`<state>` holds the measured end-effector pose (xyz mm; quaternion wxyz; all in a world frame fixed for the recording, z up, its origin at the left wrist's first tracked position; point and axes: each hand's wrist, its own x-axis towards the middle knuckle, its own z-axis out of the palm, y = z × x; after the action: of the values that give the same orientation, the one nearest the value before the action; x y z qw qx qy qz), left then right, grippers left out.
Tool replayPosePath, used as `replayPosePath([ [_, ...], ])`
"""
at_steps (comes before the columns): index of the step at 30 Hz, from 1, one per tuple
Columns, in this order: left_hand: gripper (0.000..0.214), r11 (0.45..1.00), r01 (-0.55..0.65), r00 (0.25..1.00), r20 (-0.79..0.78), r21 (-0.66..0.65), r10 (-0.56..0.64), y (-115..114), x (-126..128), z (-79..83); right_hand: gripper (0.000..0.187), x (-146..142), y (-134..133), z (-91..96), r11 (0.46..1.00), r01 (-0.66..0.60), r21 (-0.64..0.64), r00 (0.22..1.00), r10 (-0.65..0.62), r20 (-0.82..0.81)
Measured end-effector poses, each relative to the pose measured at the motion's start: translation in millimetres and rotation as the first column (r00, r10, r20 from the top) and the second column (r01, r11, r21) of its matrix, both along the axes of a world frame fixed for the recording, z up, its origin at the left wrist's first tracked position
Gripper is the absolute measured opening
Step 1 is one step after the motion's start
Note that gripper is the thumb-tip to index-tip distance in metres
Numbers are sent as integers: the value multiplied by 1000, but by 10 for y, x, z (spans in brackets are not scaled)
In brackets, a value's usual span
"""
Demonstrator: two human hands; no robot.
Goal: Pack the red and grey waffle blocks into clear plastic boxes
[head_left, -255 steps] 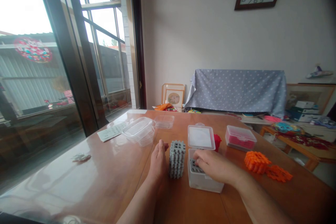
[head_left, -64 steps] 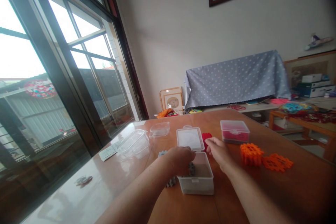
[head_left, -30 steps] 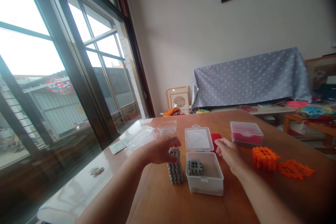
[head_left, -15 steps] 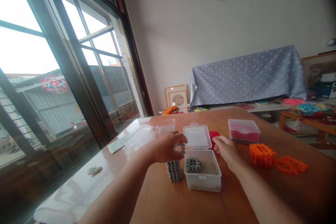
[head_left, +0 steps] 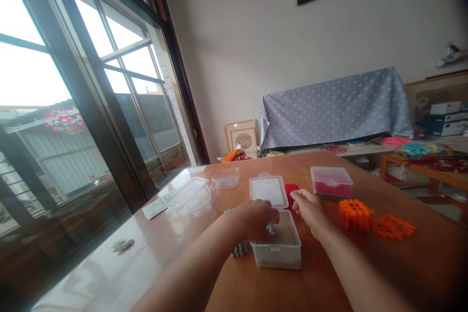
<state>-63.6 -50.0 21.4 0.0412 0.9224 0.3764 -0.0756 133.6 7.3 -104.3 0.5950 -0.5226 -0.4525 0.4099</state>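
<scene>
My left hand reaches over the open clear plastic box. Its fingers are curled round a small grey lattice piece just inside the box's left rim. The grey stack of lattice pieces stands left of the box, mostly hidden under that hand. My right hand rests on the table at the box's far right corner with fingers loosely curled and nothing seen in them. The box's lid lies open behind it, beside a red piece.
A closed box of pink pieces and two orange lattice blocks sit to the right. Clear containers, a paper card and a small object lie left, near the window.
My left hand lifted a grey piece off the stack and brought it right and down into the open box. My right hand stayed beside the box. The camera view shifted slightly.
</scene>
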Motion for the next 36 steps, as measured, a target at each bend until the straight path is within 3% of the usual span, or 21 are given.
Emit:
replayPosePath([
  [8,42,997,-5,996,-92,76,12,7,-10,-59,33,10,-19,28,1000,-2,22,1000,2,5],
  [14,43,999,31,999,8,28,-31,-42,-28,-58,33,9,-13,20,999,8,31,1000,-8,2],
  [21,46,999,17,1000,-8,27,-17,-77,-15,-89,36,-5,3,-1,1000,15,-6,1000,-15,12],
  [25,40,1000,14,998,56,8,-15,-102,-57,-10,35,-5,-9,5,1000,11,-8,1000,-11,8],
  [29,35,1000,9,970,244,-18,-4,-106,-254,144,33,-2,-23,13,1000,12,-24,1000,-12,1],
  [36,33,977,-204,902,378,-55,209,-81,-822,285,32,-10,-65,50,1000,-1,1,1000,1,1],
])
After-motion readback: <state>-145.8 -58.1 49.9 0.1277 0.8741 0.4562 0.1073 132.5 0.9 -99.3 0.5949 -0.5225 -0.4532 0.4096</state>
